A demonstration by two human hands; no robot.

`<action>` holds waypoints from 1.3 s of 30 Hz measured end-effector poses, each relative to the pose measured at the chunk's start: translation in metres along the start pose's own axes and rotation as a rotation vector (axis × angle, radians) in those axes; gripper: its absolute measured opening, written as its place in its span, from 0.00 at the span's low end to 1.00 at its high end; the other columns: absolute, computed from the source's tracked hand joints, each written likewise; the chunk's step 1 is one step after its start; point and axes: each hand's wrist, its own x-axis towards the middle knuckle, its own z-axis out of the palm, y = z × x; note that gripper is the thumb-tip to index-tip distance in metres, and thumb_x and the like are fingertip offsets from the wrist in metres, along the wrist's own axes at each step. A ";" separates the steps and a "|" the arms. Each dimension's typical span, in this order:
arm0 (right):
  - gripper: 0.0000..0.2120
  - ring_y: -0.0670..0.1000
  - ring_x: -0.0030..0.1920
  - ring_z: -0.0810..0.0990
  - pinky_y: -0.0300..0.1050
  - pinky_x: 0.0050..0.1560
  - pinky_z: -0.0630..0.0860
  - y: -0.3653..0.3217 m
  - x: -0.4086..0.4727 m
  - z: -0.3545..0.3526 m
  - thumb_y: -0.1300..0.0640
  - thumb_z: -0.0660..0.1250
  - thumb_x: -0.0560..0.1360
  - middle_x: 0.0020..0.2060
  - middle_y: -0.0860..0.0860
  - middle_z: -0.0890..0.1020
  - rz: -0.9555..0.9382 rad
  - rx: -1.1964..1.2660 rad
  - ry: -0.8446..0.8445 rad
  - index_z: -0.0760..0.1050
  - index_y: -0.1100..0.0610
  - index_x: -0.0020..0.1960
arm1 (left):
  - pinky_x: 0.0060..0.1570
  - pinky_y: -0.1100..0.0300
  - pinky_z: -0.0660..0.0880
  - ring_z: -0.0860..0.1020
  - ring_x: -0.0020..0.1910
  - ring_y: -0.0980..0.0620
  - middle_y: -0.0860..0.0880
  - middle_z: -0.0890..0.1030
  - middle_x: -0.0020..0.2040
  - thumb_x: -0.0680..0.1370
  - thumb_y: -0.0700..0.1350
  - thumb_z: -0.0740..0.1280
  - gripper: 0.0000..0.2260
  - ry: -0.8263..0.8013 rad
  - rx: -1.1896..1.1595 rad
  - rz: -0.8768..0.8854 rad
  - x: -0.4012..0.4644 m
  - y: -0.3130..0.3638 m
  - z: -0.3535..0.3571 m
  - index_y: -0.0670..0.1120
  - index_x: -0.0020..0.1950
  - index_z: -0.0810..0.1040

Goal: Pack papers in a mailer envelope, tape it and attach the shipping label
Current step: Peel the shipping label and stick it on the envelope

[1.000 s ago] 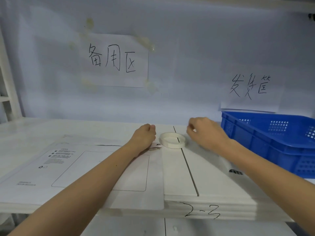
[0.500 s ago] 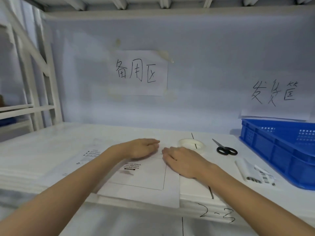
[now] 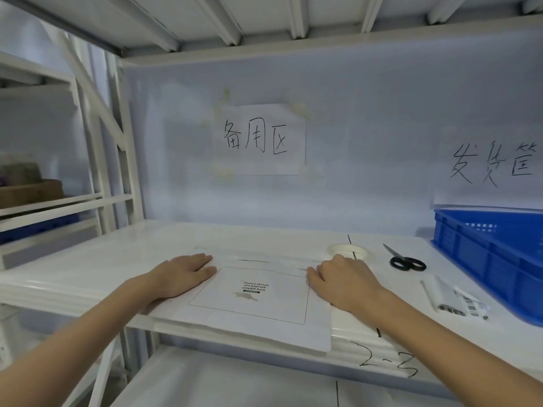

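Note:
A white mailer envelope lies flat on the shelf, its printed waybill box facing up and its near edge over the shelf's front. My left hand rests palm down on the envelope's left side, fingers together. My right hand presses flat on the right side by the top edge. A roll of white tape sits just behind my right hand. Black-handled scissors lie to the right of the tape. A folded shipping label with barcodes lies at the right front of the shelf.
A blue plastic crate stands at the right edge of the white shelf. Handwritten paper signs hang on the back wall. A white rack upright rises at the left, with a neighbouring shelf holding a brown box.
My view has risen and pulled back. My hands moved apart from the tape roll onto the envelope, now flat on its left and right sides.

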 end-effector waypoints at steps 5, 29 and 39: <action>0.24 0.57 0.37 0.70 0.45 0.38 0.63 0.000 -0.007 -0.005 0.46 0.50 0.81 0.28 0.49 0.64 0.005 -0.068 0.024 0.60 0.54 0.28 | 0.75 0.44 0.53 0.55 0.78 0.50 0.56 0.56 0.80 0.79 0.66 0.46 0.29 0.026 0.056 -0.034 -0.008 0.011 0.004 0.58 0.78 0.55; 0.22 0.54 0.51 0.80 0.47 0.52 0.78 0.151 -0.075 -0.075 0.54 0.62 0.75 0.56 0.54 0.77 0.455 0.021 -0.420 0.69 0.58 0.68 | 0.62 0.50 0.70 0.75 0.61 0.44 0.46 0.79 0.62 0.77 0.68 0.42 0.33 0.075 0.139 -0.055 -0.009 0.099 0.002 0.49 0.61 0.76; 0.16 0.55 0.54 0.79 0.49 0.54 0.78 0.140 -0.063 -0.067 0.62 0.60 0.75 0.57 0.55 0.81 0.395 0.159 -0.004 0.79 0.55 0.60 | 0.61 0.52 0.70 0.74 0.63 0.47 0.48 0.77 0.63 0.81 0.59 0.52 0.21 0.322 0.045 0.238 -0.025 0.169 -0.007 0.51 0.65 0.75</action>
